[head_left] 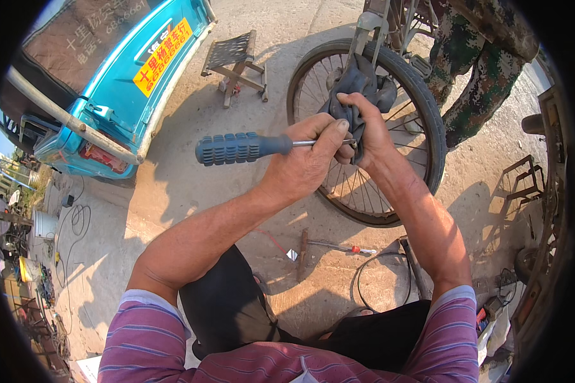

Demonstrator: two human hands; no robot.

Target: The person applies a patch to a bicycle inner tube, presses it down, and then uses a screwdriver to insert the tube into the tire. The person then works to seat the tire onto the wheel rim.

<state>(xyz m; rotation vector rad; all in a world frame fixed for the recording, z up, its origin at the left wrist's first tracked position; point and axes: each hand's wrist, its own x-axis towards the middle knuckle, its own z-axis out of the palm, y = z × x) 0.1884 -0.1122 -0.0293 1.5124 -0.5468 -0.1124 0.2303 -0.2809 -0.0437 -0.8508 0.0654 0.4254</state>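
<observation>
My left hand (310, 153) grips the metal shaft of a screwdriver (239, 149), whose ribbed blue handle sticks out to the left. The shaft's far end reaches the fingers of my right hand (372, 131). My right hand is closed on a bunched dark rubber inner tube (351, 83), its thumb on top. Part of the tube hangs over the spokes and rim of a bicycle wheel (432, 121), just beyond my hands. Both hands nearly touch, and my fingers hide where the screwdriver tip meets the rubber.
A blue cargo vehicle (112, 96) stands at the far left, near a folding stool (230, 57). Another person's camouflage trousers (473, 86) are beside the wheel. A wooden-handled tool (303, 255) and a thin black loop (359, 284) lie on the ground before me.
</observation>
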